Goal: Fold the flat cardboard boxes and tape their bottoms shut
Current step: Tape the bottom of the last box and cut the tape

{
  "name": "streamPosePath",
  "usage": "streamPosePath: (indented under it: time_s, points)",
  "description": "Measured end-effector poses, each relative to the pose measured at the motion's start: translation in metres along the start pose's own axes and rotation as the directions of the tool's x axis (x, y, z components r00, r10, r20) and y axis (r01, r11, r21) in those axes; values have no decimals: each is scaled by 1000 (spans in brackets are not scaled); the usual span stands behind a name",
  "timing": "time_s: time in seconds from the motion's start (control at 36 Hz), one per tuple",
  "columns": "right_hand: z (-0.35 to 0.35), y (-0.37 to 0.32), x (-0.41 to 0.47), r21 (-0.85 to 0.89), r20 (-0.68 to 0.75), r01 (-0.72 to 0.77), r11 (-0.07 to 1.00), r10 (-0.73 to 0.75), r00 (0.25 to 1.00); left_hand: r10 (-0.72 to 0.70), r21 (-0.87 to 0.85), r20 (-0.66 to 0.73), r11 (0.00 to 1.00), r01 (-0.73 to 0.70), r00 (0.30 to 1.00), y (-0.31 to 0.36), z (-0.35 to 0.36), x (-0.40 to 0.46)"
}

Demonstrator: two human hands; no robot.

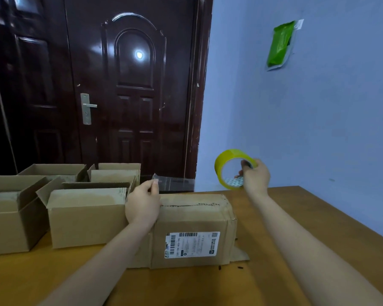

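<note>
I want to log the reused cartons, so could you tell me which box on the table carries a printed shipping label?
The box with the label nearest the person, under the left hand; the open boxes left of it show plain cardboard.

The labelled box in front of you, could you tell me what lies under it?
Under the labelled box lies the wooden table; cardboard flaps splay from its base. Anything beneath is hidden.

White shipping label [192, 245] on the brown cardboard box [192, 230]: print too small to read. Leftmost open cardboard box [7, 217] cut by frame edge.
</note>
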State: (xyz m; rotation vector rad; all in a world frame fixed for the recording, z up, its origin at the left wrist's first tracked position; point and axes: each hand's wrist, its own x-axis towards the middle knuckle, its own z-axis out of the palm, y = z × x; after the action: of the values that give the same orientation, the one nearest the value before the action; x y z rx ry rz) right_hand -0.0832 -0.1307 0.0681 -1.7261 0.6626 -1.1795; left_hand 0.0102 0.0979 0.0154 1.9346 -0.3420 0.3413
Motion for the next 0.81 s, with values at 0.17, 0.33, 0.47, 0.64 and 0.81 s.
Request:
streamPosePath:
  time_s: [0.17, 0.33, 0.47, 0.64, 0.81]
  points:
    - [1, 3, 0, 146, -72, -17, 989, 28, 997, -30, 9, 4, 1000, 30, 1000, -1, -3, -5]
    - [-6, 7, 2, 130, 10, 9, 991, -10, 1000, -3, 155, -3, 988, 3, 1000, -3, 1, -1]
    - [-18, 9, 12, 32, -3, 83, 996, -83, 997, 34, 216, -21, 976, -28, 999, -3, 3, -1]
    - [-36, 10, 26, -162, 85, 230, 960, -218, 972, 80, 264, -18, 962, -72, 997, -3, 6, -7]
    - [-59, 8, 42, -392, 103, 320, 862, -305, 947, 16, 182, -5, 983, -15, 1000, -6, -6, -3]
